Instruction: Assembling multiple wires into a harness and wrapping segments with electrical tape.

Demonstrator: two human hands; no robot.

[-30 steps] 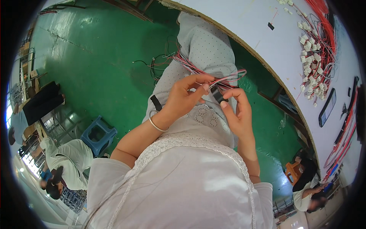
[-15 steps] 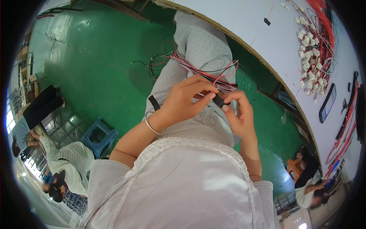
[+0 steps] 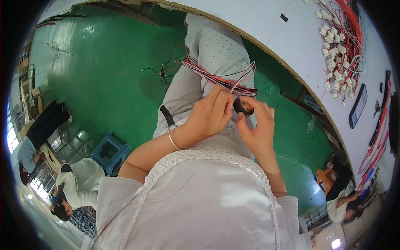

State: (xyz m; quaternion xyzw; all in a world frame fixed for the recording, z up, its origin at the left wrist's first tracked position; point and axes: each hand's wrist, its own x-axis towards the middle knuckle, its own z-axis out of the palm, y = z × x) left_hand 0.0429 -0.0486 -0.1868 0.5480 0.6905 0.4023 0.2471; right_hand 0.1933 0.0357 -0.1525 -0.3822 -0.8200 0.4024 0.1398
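Note:
A small roll of black tape [image 3: 238, 106] is gripped between the thumb and fingers of my right hand [image 3: 259, 121], and its round hole shows. Close beside it, my left hand [image 3: 211, 111] is closed, its fingertips pinching wires [image 3: 234, 86] that rise from the bundle. That bundle of red, black and white wires [image 3: 208, 74] lies across my lap, with thin loose ends hanging off to the left. Where the tape meets the wires is hidden by my left fingers.
At the right, a white table [image 3: 266, 31] carries a pile of wires with white connectors [image 3: 335, 58], a phone [image 3: 358, 106] and a small black piece [image 3: 284, 18]. A blue stool [image 3: 110, 152] stands on the green floor at left. Other people sit at both sides.
My left fingers have drawn together and turned inward at the wires. The tape roll has tilted in my right hand, so its hole shows more. The whole view has shifted slightly.

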